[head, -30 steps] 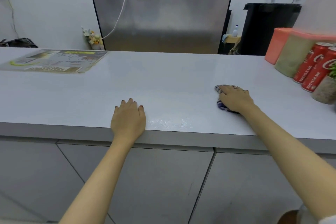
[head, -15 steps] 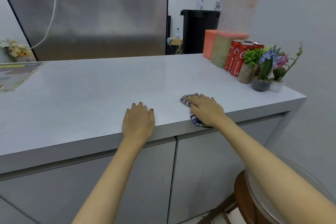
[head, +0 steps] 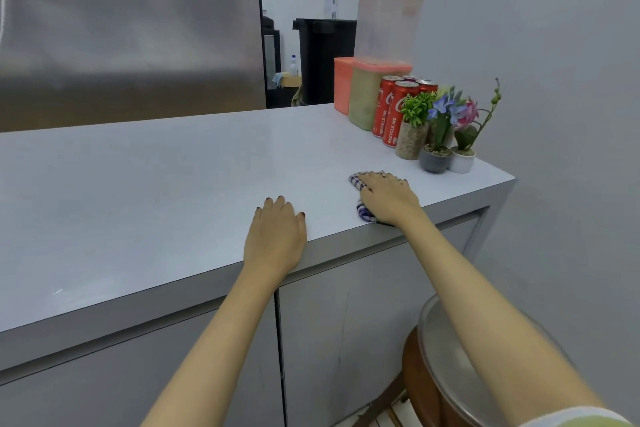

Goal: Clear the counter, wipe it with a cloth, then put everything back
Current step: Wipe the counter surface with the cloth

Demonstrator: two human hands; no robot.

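My right hand (head: 389, 197) lies flat on a blue-and-white checked cloth (head: 358, 183), pressing it onto the pale grey counter (head: 173, 184) near its front edge. Only the cloth's left side shows from under the hand. To its left my left hand (head: 275, 236) rests palm down on the counter's front edge, fingers straight, holding nothing. At the counter's far right end stand red soda cans (head: 391, 114), three small potted plants (head: 438, 135), and stacked containers with salmon lids (head: 388, 45).
A stainless steel fridge (head: 131, 28) rises behind the counter. Beyond it stands a black bin (head: 325, 59). A round wooden stool with a metal top (head: 446, 364) sits by the cabinet doors (head: 346, 322) at lower right. A wall closes the right side.
The camera has swung to the right, bringing the cans, plants and stool into view. My right hand has slid the cloth nearer the front edge. My left hand stays flat on the counter.
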